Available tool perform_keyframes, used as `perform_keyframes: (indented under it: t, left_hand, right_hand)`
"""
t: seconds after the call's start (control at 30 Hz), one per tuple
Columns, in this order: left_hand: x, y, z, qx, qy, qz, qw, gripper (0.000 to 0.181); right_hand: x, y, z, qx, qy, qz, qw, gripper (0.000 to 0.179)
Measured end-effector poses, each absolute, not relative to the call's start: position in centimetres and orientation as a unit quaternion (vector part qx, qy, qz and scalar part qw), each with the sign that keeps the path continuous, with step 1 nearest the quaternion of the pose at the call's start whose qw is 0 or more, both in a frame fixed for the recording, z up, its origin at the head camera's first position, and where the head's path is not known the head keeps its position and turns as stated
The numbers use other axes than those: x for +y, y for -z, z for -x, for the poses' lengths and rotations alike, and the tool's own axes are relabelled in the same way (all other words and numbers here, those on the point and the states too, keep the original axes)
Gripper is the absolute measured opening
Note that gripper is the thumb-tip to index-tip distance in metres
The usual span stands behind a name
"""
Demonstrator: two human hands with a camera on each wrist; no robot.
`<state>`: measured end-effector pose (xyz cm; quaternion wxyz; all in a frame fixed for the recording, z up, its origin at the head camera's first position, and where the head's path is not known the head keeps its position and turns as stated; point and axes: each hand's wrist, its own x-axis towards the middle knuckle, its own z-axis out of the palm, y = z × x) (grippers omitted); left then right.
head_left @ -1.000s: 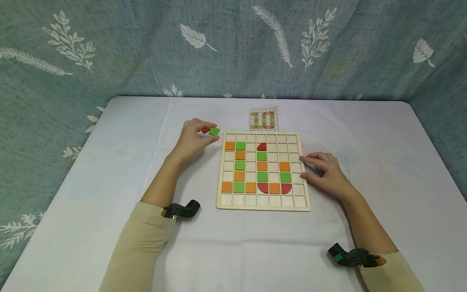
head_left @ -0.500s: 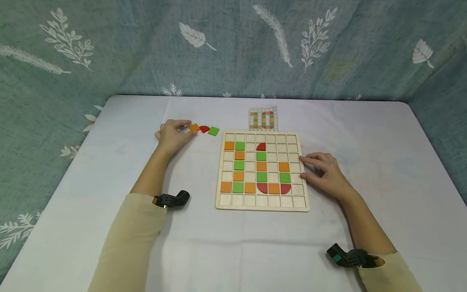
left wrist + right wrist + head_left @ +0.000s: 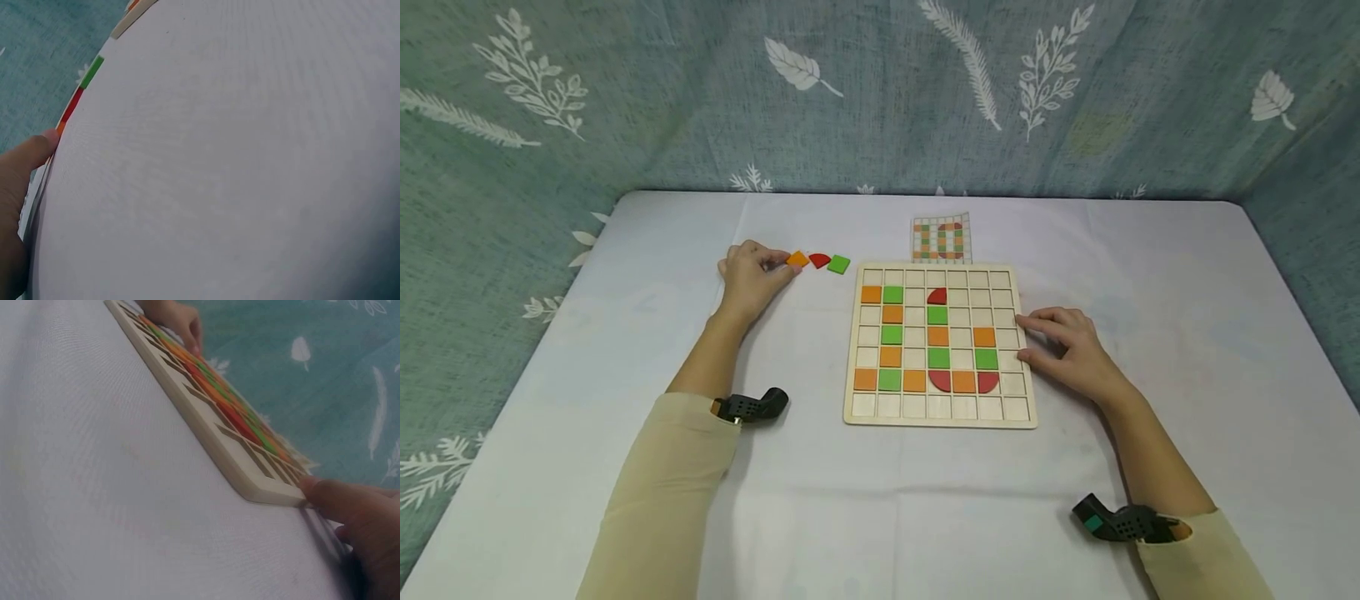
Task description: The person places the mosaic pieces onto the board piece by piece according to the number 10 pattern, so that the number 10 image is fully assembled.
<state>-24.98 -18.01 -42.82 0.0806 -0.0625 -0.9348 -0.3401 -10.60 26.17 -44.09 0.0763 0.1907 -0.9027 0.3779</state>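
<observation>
In the head view, my left hand [image 3: 751,279] has thumb and index finger on either side of an orange square tile [image 3: 797,259], pinching it on the table. Right beside it lie a red quarter-circle tile [image 3: 819,261] and a green square tile [image 3: 838,264]. My right hand [image 3: 1071,350] touches the right edge of the wooden grid board [image 3: 940,417] with thumb and index fingertips, holding nothing. Orange, green and red tiles fill several of the board's cells. The left wrist view shows only part of the left hand [image 3: 22,162], next to the tile row.
A small pattern card [image 3: 942,239] with a coloured grid lies behind the board, touching or close to its far edge. A white cloth [image 3: 880,517] covers the table. A green leaf-patterned curtain [image 3: 880,108] hangs behind it.
My left hand has moved left from the green and red tiles to the orange tile, which is slightly turned and shifted left since half a second ago. My right hand stays at the board's edge.
</observation>
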Motion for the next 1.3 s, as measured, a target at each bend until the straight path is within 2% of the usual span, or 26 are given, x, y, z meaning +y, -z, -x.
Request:
perform_keyframes:
  t: [0.2, 0.67, 1.3]
  left_hand:
    - [-17.5, 42.7, 24.5, -0.926, 0.353, 0.091, 0.102, 0.03]
    - [-14.0, 41.9, 24.0, -0.915, 0.362, 0.168, 0.06, 0.031]
    - [-6.8, 40.8, 24.1, -0.902, 0.348, 0.255, -0.001, 0.03]
  right_hand:
    - [26.3, 44.2, 10.6, -0.905, -0.374, -0.19, 0.07, 0.045]
    - [26.2, 44.5, 10.3, -0.903, -0.377, -0.196, 0.069, 0.046]
    - [26.1, 44.1, 10.7, -0.899, -0.382, -0.199, 0.076, 0.046]
